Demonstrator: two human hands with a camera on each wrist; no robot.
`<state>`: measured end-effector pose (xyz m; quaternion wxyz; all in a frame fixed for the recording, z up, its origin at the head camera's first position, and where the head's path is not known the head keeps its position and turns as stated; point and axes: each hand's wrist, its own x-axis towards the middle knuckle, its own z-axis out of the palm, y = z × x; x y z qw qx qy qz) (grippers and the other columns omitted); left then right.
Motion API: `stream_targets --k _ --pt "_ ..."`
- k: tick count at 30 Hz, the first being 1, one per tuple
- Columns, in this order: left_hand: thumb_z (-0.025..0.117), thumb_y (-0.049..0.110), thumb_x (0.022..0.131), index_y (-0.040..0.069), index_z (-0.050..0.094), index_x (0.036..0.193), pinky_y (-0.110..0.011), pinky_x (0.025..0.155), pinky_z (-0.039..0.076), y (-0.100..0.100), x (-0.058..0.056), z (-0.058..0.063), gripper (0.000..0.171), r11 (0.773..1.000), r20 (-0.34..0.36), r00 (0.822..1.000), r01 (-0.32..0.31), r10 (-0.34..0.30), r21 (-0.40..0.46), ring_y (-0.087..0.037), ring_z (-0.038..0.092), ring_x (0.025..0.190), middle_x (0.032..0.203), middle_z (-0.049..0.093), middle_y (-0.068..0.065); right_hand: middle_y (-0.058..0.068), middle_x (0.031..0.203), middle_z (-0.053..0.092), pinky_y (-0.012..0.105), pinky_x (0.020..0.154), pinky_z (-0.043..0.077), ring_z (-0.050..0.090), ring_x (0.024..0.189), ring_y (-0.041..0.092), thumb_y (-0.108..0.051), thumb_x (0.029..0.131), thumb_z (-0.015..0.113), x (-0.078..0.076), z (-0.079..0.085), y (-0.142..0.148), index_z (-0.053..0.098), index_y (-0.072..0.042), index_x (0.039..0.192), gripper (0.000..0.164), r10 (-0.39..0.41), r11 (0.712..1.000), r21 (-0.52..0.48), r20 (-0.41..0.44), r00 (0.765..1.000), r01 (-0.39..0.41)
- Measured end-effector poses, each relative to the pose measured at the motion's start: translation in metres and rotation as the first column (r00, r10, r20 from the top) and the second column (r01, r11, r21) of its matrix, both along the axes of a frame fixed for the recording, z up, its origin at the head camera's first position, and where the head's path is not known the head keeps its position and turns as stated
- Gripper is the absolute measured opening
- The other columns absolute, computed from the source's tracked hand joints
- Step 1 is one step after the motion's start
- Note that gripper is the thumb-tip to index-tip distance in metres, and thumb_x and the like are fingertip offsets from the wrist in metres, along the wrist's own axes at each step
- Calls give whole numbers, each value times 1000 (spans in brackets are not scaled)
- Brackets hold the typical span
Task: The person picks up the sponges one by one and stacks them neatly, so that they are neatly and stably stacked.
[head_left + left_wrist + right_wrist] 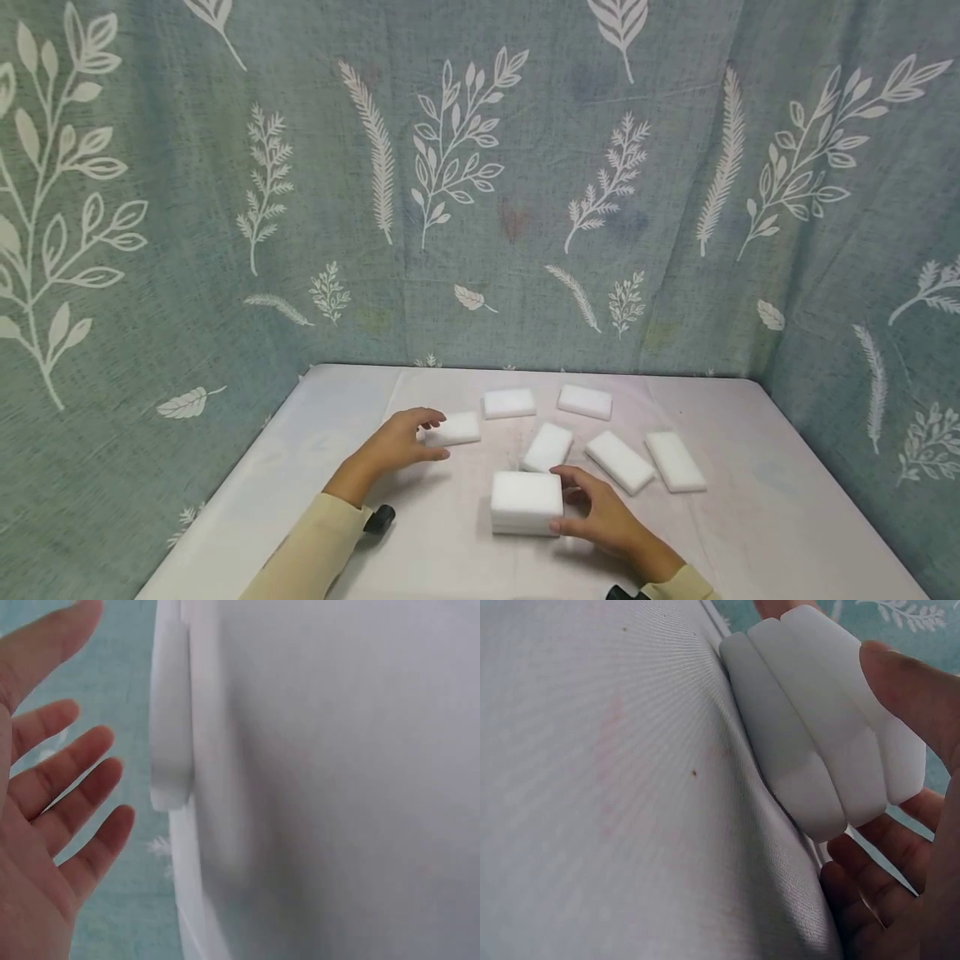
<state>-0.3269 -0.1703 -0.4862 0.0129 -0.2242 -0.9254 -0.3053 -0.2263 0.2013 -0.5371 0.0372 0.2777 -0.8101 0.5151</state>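
Note:
A stack of three white sponge blocks [526, 504] sits near the front middle of the table. My right hand [600, 517] holds the stack at its right end; in the right wrist view the thumb [911, 690] lies against the top block and the fingers curve round the end and far side. My left hand [397, 442] hovers at the left end of another white sponge block [459, 428], thumb and fingers spread apart. In the left wrist view that block [171, 720] lies beyond the fingers, with a gap between.
Behind the stack lies a tilted sponge block [547, 447], with two more, a slanted block [620, 462] and a block at the right [675, 461]. Farther back are two others, a left one [509, 403] and a right one [585, 402]. A patterned curtain [480, 208] surrounds the white-covered table [420, 550].

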Motion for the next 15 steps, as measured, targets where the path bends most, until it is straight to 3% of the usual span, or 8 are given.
stream_targets --k 5,15 --pt "87 37 71 14 62 128 -49 100 41 -2 -13 -5 67 995 15 995 -102 102 -11 -29 51 122 129 58 -5 3 111 63 38 85 51 62 94 18 -18 74 85 1 0 0 54 -6 130 66 1 1000 -2 -6 1000 -1" --pt "92 29 65 11 56 133 -48 105 36 0 -33 -10 79 991 27 993 -111 113 -76 -31 46 128 136 52 -11 -1 106 64 33 83 51 61 92 15 -26 77 83 0 0 0 57 -9 127 60 8 1000 16 -55 998 -7"
